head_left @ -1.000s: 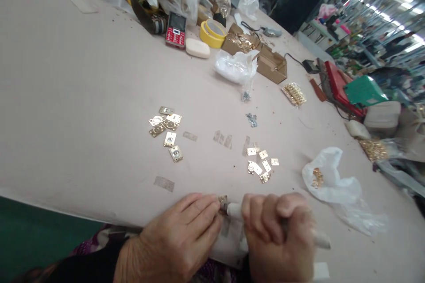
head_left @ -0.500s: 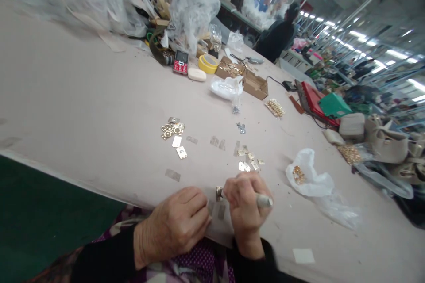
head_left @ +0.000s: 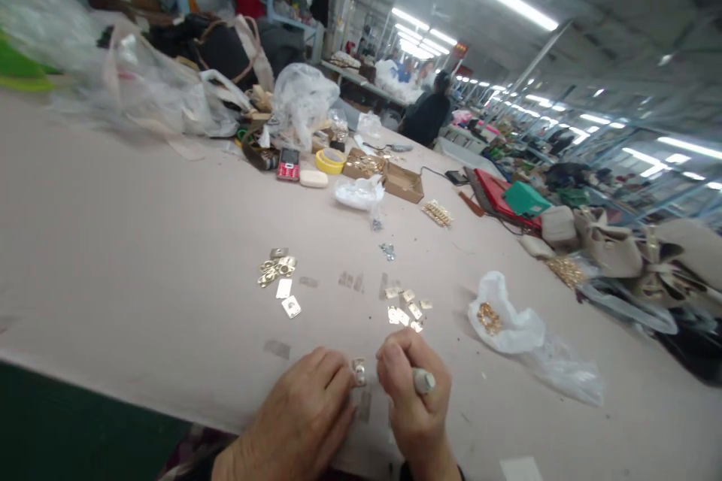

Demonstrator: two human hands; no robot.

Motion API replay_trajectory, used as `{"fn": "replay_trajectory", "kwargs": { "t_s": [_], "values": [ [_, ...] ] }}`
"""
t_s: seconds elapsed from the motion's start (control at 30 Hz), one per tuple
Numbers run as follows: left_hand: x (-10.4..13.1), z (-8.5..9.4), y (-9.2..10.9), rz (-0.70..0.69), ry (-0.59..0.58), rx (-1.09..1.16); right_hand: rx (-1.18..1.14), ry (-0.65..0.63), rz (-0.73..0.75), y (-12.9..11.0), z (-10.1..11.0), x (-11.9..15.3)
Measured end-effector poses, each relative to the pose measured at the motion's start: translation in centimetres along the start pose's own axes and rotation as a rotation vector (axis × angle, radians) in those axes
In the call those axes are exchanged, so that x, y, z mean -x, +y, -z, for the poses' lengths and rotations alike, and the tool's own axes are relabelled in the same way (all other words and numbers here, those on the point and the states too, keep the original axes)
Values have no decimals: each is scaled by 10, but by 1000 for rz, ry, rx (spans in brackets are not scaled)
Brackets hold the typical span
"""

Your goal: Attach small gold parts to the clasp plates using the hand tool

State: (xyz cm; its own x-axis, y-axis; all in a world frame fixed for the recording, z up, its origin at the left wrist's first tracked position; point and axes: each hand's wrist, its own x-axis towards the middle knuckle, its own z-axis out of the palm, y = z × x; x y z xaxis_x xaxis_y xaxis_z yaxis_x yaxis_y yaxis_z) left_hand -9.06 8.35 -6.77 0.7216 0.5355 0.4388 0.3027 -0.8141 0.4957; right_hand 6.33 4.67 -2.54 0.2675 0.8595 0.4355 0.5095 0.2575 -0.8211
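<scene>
My right hand (head_left: 416, 391) is closed around a pale pen-shaped tool (head_left: 424, 382); its blunt end sticks out past the fingers, and its tip points left at a small metal plate (head_left: 359, 371). That plate lies on the table between my hands. With fingers pinched together, my left hand (head_left: 310, 409) has its fingertips at the plate's left edge. Beyond my right hand lie several small shiny plates (head_left: 398, 315). Further left is a pile of gold metal fittings (head_left: 276, 268), with two pale plates (head_left: 291, 307) in front of it.
A white plastic bag (head_left: 511, 327) with gold pieces lies to the right. Further back are an open cardboard box (head_left: 403, 184), yellow tape (head_left: 330, 160), a red phone (head_left: 288, 164) and clear plastic bags (head_left: 304, 101). Beige handbags (head_left: 612, 244) stand at the right; a person (head_left: 427, 116) sits beyond.
The head view has tilted up, showing more of the room. My left hand has come to the small plate's edge. My right hand still holds the pale tool beside it.
</scene>
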Motion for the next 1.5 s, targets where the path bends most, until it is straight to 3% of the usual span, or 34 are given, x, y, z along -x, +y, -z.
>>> {"fn": "replay_trajectory", "kwargs": {
  "t_s": [0.17,0.27,0.4,0.5,0.67,0.8,0.9,1.0,1.13,1.23,1.37,1.5],
  "values": [
    [-23,-17,-10,-184,108,-183,541,-140,60,27,53,11],
    [-28,-27,-13,-222,48,-213,824,-109,73,54,81,19],
    [-23,-30,-21,-178,-34,-207,854,-171,16,72,100,21],
    [-18,-22,-41,-184,-3,-140,750,-170,-41,75,113,15],
    [-15,11,-96,-130,176,-233,881,82,-210,97,160,-4],
    [-13,38,-122,18,121,-411,981,64,-332,123,192,-21],
    [-21,43,-112,23,126,-383,1026,6,-412,136,196,-29],
    [-42,32,-83,-78,101,-285,1041,-26,-480,143,195,-31],
    [-82,3,-42,-82,-125,-174,1013,-63,-550,145,199,-32],
    [-111,-17,-22,-35,-349,-157,1004,-63,-564,145,203,-31],
    [-134,-35,-17,24,-412,-164,1009,-30,-557,147,204,-26],
    [-142,-38,-27,37,-446,-148,969,1,-559,149,203,-23]
  ]
}}
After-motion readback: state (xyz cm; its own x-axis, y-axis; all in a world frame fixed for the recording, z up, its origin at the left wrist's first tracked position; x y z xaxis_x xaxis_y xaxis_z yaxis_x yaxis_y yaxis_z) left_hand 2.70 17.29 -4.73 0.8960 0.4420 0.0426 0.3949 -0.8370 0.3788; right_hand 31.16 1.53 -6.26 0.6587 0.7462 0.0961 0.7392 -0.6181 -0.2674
